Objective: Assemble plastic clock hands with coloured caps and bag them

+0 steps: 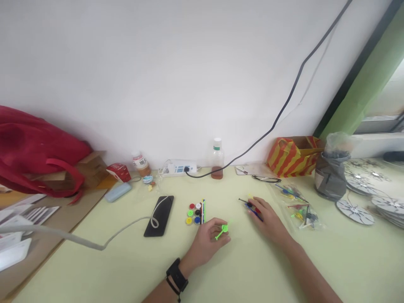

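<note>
My left hand (206,239) pinches a bright green plastic piece (224,229), a thin stick with a round disc at its upper end, just above the table. To the right, my right hand (264,214) lies palm down with fingers stretched over a small pile of plastic parts. A blue stick (256,213) and a black stick (244,202) poke out there; the fingers partly cover red and dark pieces. Beyond my left hand are two columns of small discs (190,213) in red, white, green, black, yellow and blue, beside a row of upright-lying coloured sticks (203,211).
A black phone (159,216) lies left, with a white cable (126,230) looping over it. Bags of plastic parts (304,216) sit right, near a grey bag (330,176) and stacked white discs (355,211). A bottle (217,160) and power strip (179,167) stand by the wall.
</note>
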Action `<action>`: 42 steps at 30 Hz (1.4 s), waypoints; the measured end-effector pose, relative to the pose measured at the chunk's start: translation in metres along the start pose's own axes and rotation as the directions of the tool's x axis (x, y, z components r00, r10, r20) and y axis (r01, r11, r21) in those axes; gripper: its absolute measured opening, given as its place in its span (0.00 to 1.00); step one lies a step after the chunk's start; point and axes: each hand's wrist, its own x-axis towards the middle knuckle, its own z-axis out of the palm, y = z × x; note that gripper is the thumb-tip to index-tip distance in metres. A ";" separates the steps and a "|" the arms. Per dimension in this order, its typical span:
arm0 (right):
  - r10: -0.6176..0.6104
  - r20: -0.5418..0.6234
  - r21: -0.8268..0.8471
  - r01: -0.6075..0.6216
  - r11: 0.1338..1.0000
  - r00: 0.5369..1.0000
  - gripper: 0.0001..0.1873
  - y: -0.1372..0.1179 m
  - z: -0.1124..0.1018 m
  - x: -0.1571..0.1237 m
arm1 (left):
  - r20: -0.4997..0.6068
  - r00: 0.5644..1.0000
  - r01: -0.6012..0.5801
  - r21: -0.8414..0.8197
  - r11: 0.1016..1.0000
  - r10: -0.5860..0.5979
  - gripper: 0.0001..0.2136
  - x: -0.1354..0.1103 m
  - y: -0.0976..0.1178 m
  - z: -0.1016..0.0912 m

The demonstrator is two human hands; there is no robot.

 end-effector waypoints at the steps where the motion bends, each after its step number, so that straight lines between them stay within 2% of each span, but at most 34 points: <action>1: 0.003 0.010 0.025 -0.003 1.000 1.000 0.23 -0.002 0.003 -0.001 | -0.001 1.000 -0.017 0.034 0.999 0.017 0.15 0.000 0.000 0.001; 6: -0.005 0.046 0.187 -0.004 0.982 0.999 0.22 -0.020 0.011 -0.002 | 0.061 0.997 -0.062 0.115 0.991 0.055 0.13 -0.005 0.004 0.005; 9: -0.052 0.114 0.281 0.018 0.960 0.992 0.21 -0.034 0.014 -0.005 | 0.084 0.991 -0.121 0.222 0.967 0.105 0.09 -0.008 0.007 0.007; 12: -0.118 0.217 0.338 0.039 0.940 0.969 0.20 -0.050 0.016 -0.009 | 0.054 0.976 -0.215 0.401 0.891 0.211 0.05 -0.008 0.008 0.008; 15: -0.161 0.281 0.391 0.041 0.919 0.946 0.21 -0.064 0.017 -0.012 | 0.005 0.954 -0.257 0.527 0.810 0.299 0.05 -0.007 0.006 0.010; 18: -0.156 0.277 0.440 0.019 0.898 0.948 0.21 -0.072 0.017 -0.015 | -0.062 0.931 -0.248 0.615 0.749 0.359 0.06 -0.008 0.005 0.010; 21: -0.128 0.215 0.442 0.021 0.897 0.968 0.22 -0.073 0.017 -0.014 | -0.080 0.909 -0.258 0.664 0.702 0.410 0.10 -0.010 0.005 0.010; 25: -0.113 0.059 0.307 0.090 0.948 0.992 0.14 -0.050 0.008 0.009 | -0.045 0.894 -0.303 0.672 0.676 0.445 0.16 -0.013 0.009 0.011; 28: -0.109 -0.064 0.020 0.110 0.994 0.992 0.13 -0.018 -0.006 0.045 | 0.004 0.903 -0.323 0.667 0.671 0.431 0.16 -0.012 0.020 0.014; 31: -0.070 -0.184 -0.279 0.016 0.960 0.980 0.15 0.017 -0.018 0.081 | 0.144 0.909 -0.389 0.635 0.668 0.392 0.19 -0.003 0.038 0.019; 34: -0.031 -0.182 -0.467 -0.058 0.882 0.983 0.14 0.042 -0.017 0.100 | 0.192 0.891 -0.436 0.615 0.657 0.413 0.17 0.012 0.062 0.021; 37: 0.040 -0.137 -0.554 -0.110 0.825 0.990 0.14 0.055 -0.006 0.102 | 0.245 0.879 -0.470 0.597 0.651 0.409 0.16 0.030 0.085 0.016; 40: 0.053 -0.125 -0.573 -0.116 0.811 0.991 0.17 0.056 -0.002 0.102 | 0.242 0.903 -0.427 0.608 0.670 0.356 0.13 0.043 0.102 0.002; 42: 0.013 -0.154 -0.550 -0.097 0.830 0.988 0.19 0.050 -0.009 0.105 | 0.181 0.921 -0.381 0.601 0.703 0.344 0.13 0.047 0.109 -0.010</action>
